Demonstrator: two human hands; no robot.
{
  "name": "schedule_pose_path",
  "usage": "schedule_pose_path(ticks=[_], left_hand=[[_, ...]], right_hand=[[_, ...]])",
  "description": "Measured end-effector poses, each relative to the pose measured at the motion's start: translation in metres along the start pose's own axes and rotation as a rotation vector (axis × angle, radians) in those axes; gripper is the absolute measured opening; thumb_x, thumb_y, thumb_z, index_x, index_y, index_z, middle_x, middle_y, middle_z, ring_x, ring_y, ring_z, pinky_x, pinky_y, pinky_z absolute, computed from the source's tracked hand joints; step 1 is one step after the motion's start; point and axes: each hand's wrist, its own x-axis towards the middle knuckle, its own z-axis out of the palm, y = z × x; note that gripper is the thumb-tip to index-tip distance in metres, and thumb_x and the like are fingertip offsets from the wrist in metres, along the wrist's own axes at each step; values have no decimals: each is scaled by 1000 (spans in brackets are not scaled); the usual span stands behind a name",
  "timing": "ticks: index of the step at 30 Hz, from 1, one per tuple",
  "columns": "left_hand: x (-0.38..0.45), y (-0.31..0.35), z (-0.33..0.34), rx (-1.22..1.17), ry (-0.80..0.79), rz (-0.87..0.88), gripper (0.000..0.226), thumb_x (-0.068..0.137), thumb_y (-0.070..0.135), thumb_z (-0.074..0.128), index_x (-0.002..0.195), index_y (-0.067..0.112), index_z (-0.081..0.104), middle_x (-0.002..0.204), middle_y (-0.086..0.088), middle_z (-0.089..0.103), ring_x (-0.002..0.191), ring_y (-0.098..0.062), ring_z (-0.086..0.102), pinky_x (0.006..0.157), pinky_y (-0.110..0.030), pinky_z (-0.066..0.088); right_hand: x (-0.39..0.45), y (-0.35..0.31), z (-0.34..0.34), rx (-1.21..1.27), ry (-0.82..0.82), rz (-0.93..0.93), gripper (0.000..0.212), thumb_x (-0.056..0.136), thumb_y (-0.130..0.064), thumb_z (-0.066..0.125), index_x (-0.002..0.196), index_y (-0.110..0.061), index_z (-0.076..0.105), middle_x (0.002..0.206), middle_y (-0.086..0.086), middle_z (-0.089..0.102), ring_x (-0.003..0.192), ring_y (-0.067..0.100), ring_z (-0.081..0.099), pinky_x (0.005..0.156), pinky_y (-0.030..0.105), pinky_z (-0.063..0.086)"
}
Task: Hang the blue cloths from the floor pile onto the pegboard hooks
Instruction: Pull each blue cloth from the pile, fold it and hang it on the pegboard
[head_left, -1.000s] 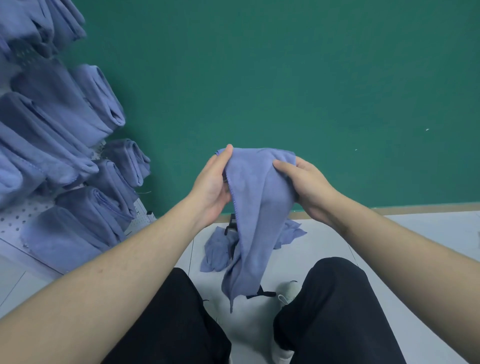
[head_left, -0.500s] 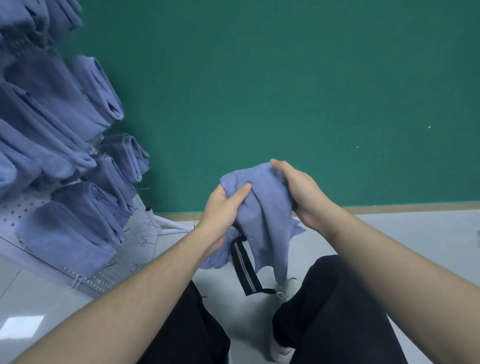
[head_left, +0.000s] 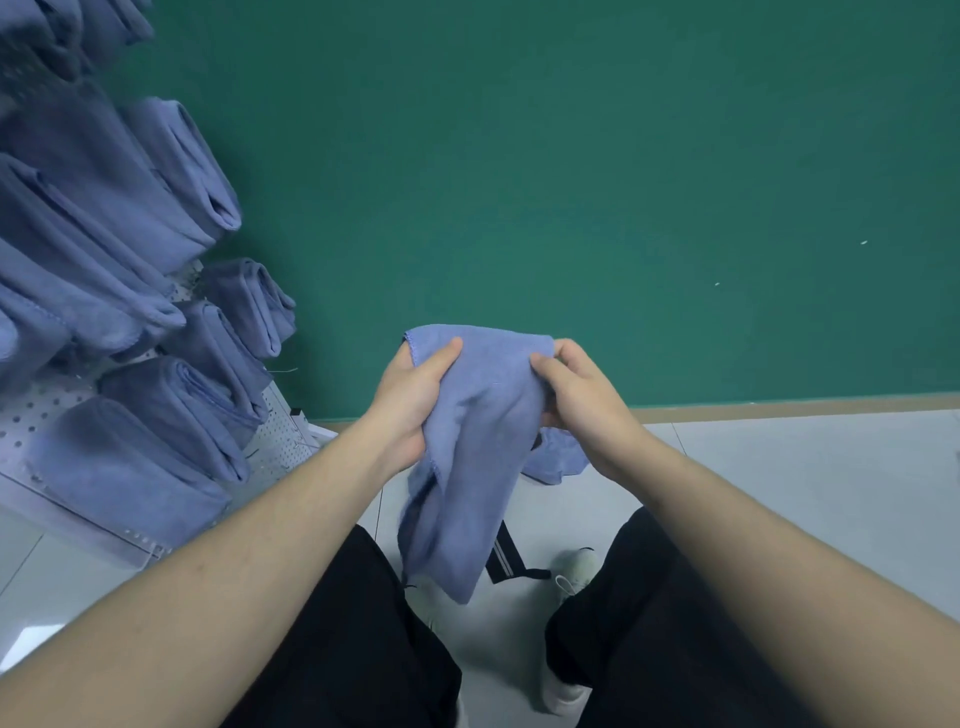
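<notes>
A blue cloth (head_left: 478, 447) hangs in mid-air before the green wall (head_left: 571, 156), held up at its top edge by both hands. The left hand (head_left: 410, 405) grips the cloth's left side, thumb laid across the front of the fabric and fingers curled behind it. The right hand (head_left: 582, 395) pinches the right top corner, thumb in front and fingers wrapped round the bunched edge. Below the hands the cloth falls in a loose, narrowing fold that ends above the floor (head_left: 779, 493), between the person's knees in black trousers (head_left: 353, 649).

Behind the held cloth, on the floor near the foot of the wall, lies another blue cloth (head_left: 558, 460), partly hidden. A black strap with pale stripes (head_left: 503, 556) lies on the floor just beside it, and a white shoe (head_left: 576, 569) shows near the right knee.

At the left, a white pegboard (head_left: 283, 441) leans up from the floor, with many hung blue cloths (head_left: 104, 218) draped in rows, close together and overlapping.
</notes>
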Motion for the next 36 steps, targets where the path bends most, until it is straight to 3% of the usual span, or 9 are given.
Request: schedule_pose_path(ticks=[8,14,17,19,23,27,30,34,36], left_hand=[[-9,4,0,27,-82,-80,23,96,28,65,113,13,69,101,-3,78,91,-16,75,75,-29,58],[-29,-25,2,9,-276,-138,27,99,25,59,118,8,67,111,-10,75,102,-18,72,83,-30,58],[-32,-35,4,75,-227,-89,25,98,21,62,119,7,68,113,-11,75,108,-21,71,91,-35,54],[-31,-33,7,42,-194,-74,26,99,22,62,118,6,68,111,-12,75,105,-22,72,88,-35,55],[-25,-24,15,-5,-127,-65,30,101,22,58,124,3,63,113,-14,74,108,-24,71,91,-36,57],[-18,-12,15,-7,7,-92,17,99,25,63,107,11,67,102,-9,77,93,-22,74,83,-35,58],[-13,-4,4,92,20,-133,18,98,26,64,109,12,67,104,-7,77,91,-19,74,78,-32,58],[-10,3,-5,218,6,-193,11,98,28,63,103,19,68,91,3,75,74,-10,71,60,-23,54],[-9,5,-7,263,-4,-207,11,97,29,63,104,20,67,92,4,74,74,-11,69,61,-24,54]], right_hand=[[2,-3,6,-39,104,-9,20,106,-32,43,112,-17,54,107,1,66,88,12,62,75,28,51],[12,-20,3,287,212,180,12,104,-16,45,101,-10,56,87,10,67,69,18,66,57,24,55],[11,-27,-3,338,238,239,16,102,-15,52,103,-2,62,73,11,71,56,17,71,50,25,56],[10,-26,-8,335,202,245,23,98,-27,61,100,-4,64,71,8,74,62,18,73,61,29,59],[0,-18,-12,74,-8,262,50,83,-53,69,105,-8,72,108,16,75,88,24,70,85,40,52],[-7,-7,-15,-95,-123,212,37,91,-37,69,107,-3,70,96,11,72,82,23,66,92,43,57],[-5,-6,-17,-64,-78,175,28,92,-35,69,99,-8,69,92,9,70,76,22,65,80,40,60],[-2,-9,-14,-57,4,137,40,75,-51,74,92,-17,60,88,8,63,76,22,55,73,43,47],[1,-9,-13,-25,38,112,38,76,-48,75,90,-18,55,87,8,61,76,22,54,70,44,42]])
